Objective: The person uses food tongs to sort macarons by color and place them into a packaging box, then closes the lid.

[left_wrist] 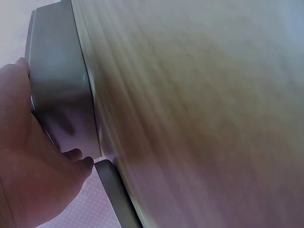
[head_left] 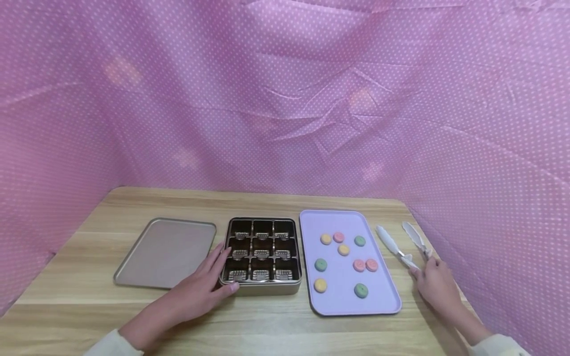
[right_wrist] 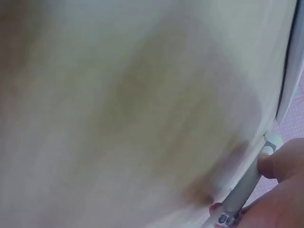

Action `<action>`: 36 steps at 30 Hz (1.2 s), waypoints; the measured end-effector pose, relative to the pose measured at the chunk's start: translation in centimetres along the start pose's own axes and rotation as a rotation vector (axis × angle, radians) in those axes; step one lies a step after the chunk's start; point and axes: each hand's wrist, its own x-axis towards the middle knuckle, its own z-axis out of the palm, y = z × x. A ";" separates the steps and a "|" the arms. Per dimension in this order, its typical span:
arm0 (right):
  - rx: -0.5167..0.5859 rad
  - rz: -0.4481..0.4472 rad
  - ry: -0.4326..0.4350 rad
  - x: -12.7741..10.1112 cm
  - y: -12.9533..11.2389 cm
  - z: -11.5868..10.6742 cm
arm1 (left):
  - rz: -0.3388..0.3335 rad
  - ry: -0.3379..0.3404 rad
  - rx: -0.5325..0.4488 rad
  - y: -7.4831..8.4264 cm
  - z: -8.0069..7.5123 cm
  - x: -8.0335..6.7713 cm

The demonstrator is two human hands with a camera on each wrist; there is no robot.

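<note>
Left hand (head_left: 202,289) rests flat against the tin (head_left: 261,252); right hand (head_left: 434,282) grip pinches the tongs (head_left: 403,244).

flat metal lid (head_left: 166,252) on wooden table (head_left: 276,326), pink dotted cloth (head_left: 285,99) behind

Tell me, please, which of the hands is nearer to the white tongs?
Right. The right hand grips the white tongs at their hinged end; the left hand rests against the compartment tin, across the lilac tray.

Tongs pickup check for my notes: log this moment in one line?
left hand rests on tin | right hand grips tongs | cookies on tray
</note>
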 end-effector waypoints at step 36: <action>0.083 0.082 -0.034 0.1 0.1 -1.2 | -0.028 -0.013 -0.114 1.1 0.7 -0.1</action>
